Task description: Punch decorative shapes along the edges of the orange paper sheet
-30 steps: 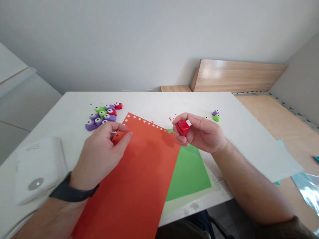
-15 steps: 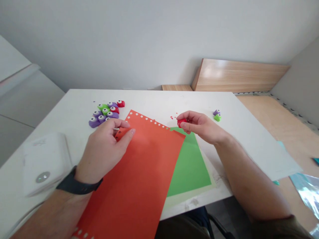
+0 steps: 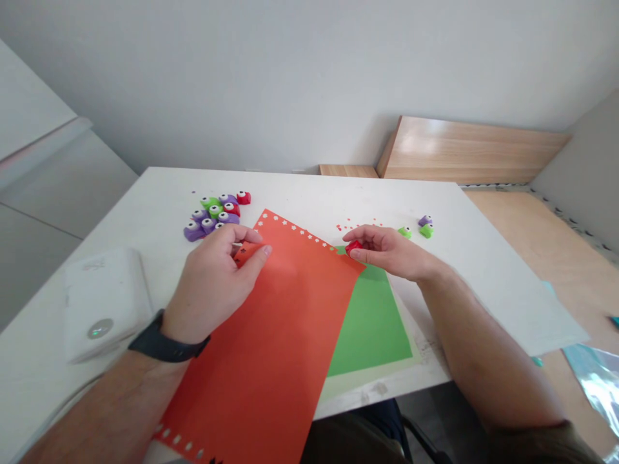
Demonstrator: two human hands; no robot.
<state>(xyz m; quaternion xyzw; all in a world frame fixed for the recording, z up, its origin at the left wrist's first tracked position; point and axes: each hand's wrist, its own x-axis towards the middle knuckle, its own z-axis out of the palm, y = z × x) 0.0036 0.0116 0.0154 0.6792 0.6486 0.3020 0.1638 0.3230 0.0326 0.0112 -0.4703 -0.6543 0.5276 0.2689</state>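
My left hand [image 3: 217, 277], with a black band at the wrist, holds the left edge of an orange sheet of paper [image 3: 280, 328] between thumb and fingers. Flower-shaped holes run along the sheet's top edge and more show near its bottom. A small red craft punch [image 3: 353, 247] is gripped in my right hand [image 3: 387, 248], close to the sheet's top right corner. Whether the punch has the paper in its slot I cannot tell. Under the orange sheet lies a green sheet [image 3: 377, 322].
A cluster of purple, green and red punches with eyes [image 3: 213, 216] stands at the back left. Farther right are a green punch [image 3: 405, 232] and a purple and green pair [image 3: 426, 226]. Red paper bits [image 3: 345, 225] dot the table. A white device [image 3: 106, 303] sits left.
My right hand has brought the red punch lower, closer to the orange sheet's edge, uncovering a green punch behind it. The view has shifted slightly; my left hand keeps its place on the sheet.
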